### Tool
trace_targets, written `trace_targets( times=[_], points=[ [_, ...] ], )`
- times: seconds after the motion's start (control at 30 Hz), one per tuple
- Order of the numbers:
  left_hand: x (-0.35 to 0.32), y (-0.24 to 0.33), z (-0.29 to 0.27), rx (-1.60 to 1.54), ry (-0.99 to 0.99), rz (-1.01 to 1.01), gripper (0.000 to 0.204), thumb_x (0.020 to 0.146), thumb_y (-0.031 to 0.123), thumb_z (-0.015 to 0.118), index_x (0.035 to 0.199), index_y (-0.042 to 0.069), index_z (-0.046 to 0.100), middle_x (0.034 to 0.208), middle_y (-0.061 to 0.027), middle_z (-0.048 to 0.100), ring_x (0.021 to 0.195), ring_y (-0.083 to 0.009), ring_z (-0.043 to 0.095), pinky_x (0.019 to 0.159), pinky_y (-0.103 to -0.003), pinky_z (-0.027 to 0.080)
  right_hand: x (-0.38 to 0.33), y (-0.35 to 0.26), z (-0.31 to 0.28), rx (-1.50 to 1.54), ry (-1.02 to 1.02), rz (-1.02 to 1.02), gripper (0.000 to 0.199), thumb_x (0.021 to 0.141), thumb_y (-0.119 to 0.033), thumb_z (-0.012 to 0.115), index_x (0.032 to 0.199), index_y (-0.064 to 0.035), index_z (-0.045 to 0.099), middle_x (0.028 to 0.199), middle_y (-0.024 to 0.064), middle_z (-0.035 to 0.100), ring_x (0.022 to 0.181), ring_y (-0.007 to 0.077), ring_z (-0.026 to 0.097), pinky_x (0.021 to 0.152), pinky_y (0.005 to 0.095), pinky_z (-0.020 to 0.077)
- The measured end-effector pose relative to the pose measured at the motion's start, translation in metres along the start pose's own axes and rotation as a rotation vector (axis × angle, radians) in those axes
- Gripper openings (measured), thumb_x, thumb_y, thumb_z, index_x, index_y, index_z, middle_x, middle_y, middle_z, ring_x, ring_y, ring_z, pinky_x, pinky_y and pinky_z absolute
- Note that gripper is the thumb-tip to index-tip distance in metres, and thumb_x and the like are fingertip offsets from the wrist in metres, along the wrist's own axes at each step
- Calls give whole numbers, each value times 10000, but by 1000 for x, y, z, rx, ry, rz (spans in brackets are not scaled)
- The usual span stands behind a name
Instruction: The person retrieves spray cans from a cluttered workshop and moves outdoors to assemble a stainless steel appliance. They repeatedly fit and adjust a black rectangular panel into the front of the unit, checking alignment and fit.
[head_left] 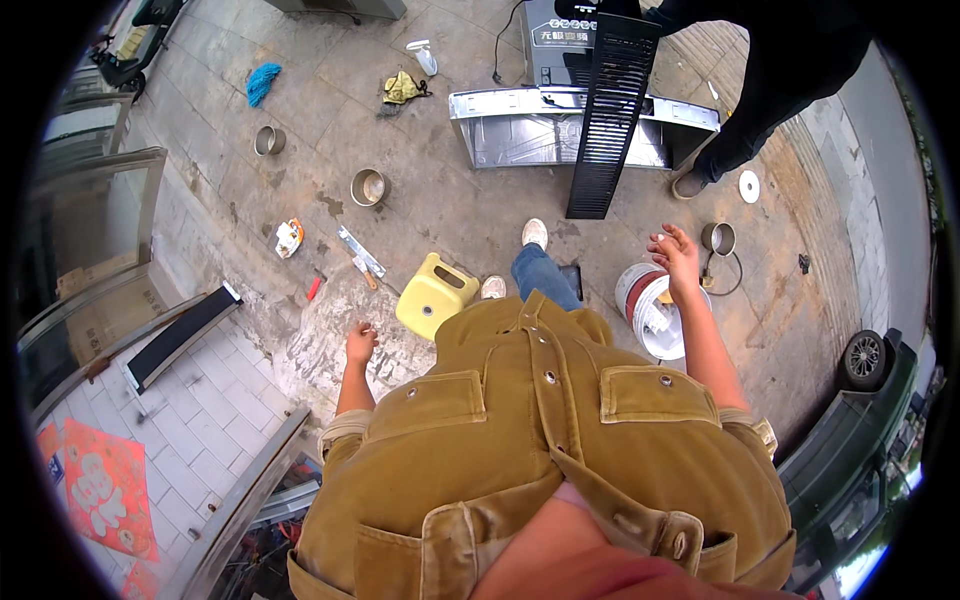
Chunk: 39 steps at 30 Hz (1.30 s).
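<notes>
My left hand hangs on the left with its fingers loosely bent, and I see nothing in it. To its right, a yellow plastic stool with a handle slot lies on the ground. My right hand is raised on the right, fingers apart and curled, with no held thing showing. Below it stands a white bucket with a reddish-brown container and white pieces inside. Ahead, an open silver metal housing rests on the ground. A long black slatted panel stands slanted across it.
Another person's dark-trousered leg is beside the housing. Metal rings, a blue cloth, yellow gloves, a spray bottle, a scraper and a white disc lie about. A dark vehicle is at right.
</notes>
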<state>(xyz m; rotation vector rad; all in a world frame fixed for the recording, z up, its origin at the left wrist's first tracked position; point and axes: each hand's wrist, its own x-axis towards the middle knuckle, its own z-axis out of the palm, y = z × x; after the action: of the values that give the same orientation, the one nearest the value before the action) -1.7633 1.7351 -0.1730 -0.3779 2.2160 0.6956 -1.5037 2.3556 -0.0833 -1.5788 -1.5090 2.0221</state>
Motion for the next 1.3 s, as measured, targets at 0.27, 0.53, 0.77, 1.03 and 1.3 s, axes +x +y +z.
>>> trace_targets(
  times=[0.27,0.53,0.77,1.03,1.3],
  points=[
    [-21,125,67,-36,-50,240,375,873,119,574,1219,-21,536,943,-123,663,777,-178,648,713,-298,511,80,-52,8,-90,-101,9,430,854,-167,610,1231,9,500,1011,108,647,818,138,620,703,253,465],
    [-25,142,72,-74,-12,226,367,869,107,582,1216,-7,542,930,-118,659,765,-161,637,710,-295,506,104,-75,10,-158,-137,41,390,853,-174,621,1198,-23,520,992,70,645,807,120,616,690,235,460],
    [-41,75,50,-96,45,56,370,862,111,579,1211,-8,549,903,-110,657,715,-163,645,676,-281,501,113,-81,70,-128,-251,23,353,867,-141,594,1183,3,527,979,88,661,770,122,628,655,232,465],
    [18,37,26,-281,-25,-94,427,820,137,608,1199,-44,531,893,-119,651,689,-172,651,591,-282,497,104,-104,102,-154,-262,-81,340,865,-146,604,1164,5,547,984,75,660,784,122,629,659,238,463],
    [160,214,-17,-80,-102,354,388,867,125,593,1205,-53,526,924,-133,651,710,-177,636,659,-295,517,84,-124,105,-19,44,-79,323,877,-151,591,1164,-10,543,976,84,652,790,124,625,677,232,472]
  ],
)
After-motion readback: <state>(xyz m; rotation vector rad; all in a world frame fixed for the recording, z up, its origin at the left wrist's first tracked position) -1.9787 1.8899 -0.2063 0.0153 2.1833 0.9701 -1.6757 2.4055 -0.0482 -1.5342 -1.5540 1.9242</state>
